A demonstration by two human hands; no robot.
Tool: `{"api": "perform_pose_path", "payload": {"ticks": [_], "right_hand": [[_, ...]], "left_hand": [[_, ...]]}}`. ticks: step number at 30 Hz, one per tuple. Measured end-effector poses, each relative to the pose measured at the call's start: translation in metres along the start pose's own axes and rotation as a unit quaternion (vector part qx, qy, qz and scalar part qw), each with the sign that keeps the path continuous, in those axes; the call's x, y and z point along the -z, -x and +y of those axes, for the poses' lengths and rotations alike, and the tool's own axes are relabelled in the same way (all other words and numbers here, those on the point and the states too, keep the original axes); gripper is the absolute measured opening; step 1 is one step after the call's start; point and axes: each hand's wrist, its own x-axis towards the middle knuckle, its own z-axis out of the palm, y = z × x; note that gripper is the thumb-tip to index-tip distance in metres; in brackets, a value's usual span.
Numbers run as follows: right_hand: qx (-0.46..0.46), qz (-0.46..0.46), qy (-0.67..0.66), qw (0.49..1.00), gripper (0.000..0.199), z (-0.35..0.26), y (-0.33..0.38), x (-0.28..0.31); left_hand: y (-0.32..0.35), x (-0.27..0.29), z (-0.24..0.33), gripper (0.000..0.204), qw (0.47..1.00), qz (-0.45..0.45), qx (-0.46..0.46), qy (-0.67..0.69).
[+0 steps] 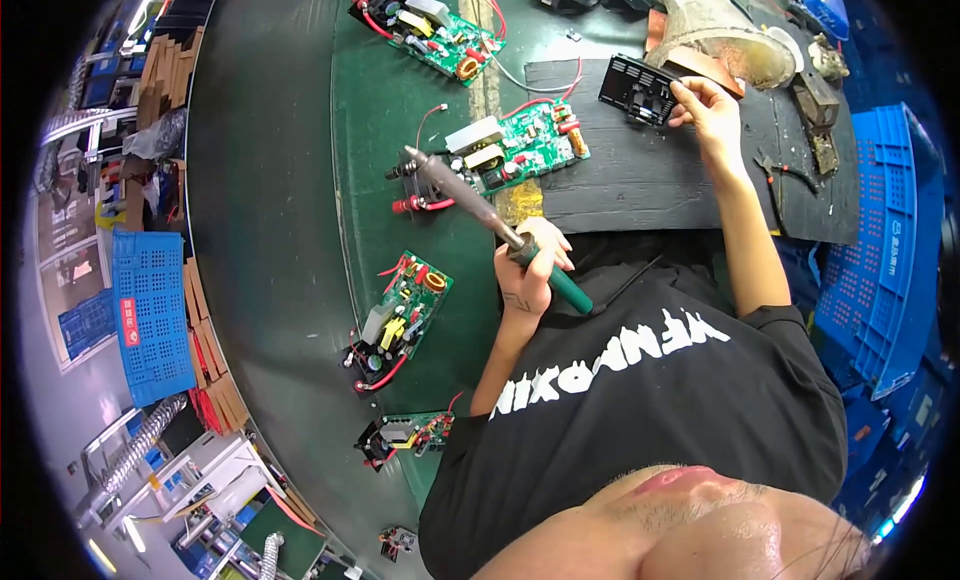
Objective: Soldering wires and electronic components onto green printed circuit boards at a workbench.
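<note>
My left hand (532, 270) is wrapped round the green handle of a soldering iron (468, 198). The iron's long metal barrel slants up and to the left, its tip by the near end of a green circuit board (535, 142). I cannot tell whether tip and board touch. Between the thumb and fingers of my right hand (708, 115) is a black plastic panel (637, 88) with slots and raised parts, held above a black work mat (640, 180). The board has coils, red wires and a black end plate, and lies partly on the mat's left edge.
More circuit boards (425, 30) lie along the green bench, with another board (402, 315) nearer me. A fume-extraction funnel (725, 35) stands at the back right. Cutters (785, 173) rest on the mat's right. Blue crates (880, 250) stand beyond, and a conveyor belt (265, 180) runs at left.
</note>
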Motion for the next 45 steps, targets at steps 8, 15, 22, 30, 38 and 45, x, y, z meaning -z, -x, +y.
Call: {"api": "perform_pose_path", "payload": {"ticks": [8,15,22,30,38,45], "right_hand": [[0.018,0.064,-0.041,0.997,0.02,0.006,0.012,0.014],[0.567,-0.166,0.214,0.778,0.041,-0.035,0.1,0.006],[0.56,-0.195,0.219,0.775,0.045,-0.059,0.097,0.043],[0.29,-0.029,0.077,0.954,0.067,-0.052,0.122,0.128],[0.304,0.043,0.023,0.951,0.064,-0.045,0.148,0.142],[0.245,0.058,-0.06,0.966,0.057,-0.018,0.146,0.146]], "left_hand": [[-0.012,-0.02,-0.007,0.026,0.998,-0.017,0.053,0.015],[-0.022,-0.069,-0.008,0.041,0.992,-0.078,0.095,0.027],[-0.035,-0.127,0.0,0.043,0.955,-0.263,0.137,0.01],[-0.136,-0.055,0.039,0.016,0.779,-0.2,-0.162,-0.572],[-0.234,-0.004,-0.016,0.017,0.675,-0.338,-0.151,-0.638],[-0.201,-0.014,0.009,0.006,0.831,-0.114,-0.134,-0.527]]}}
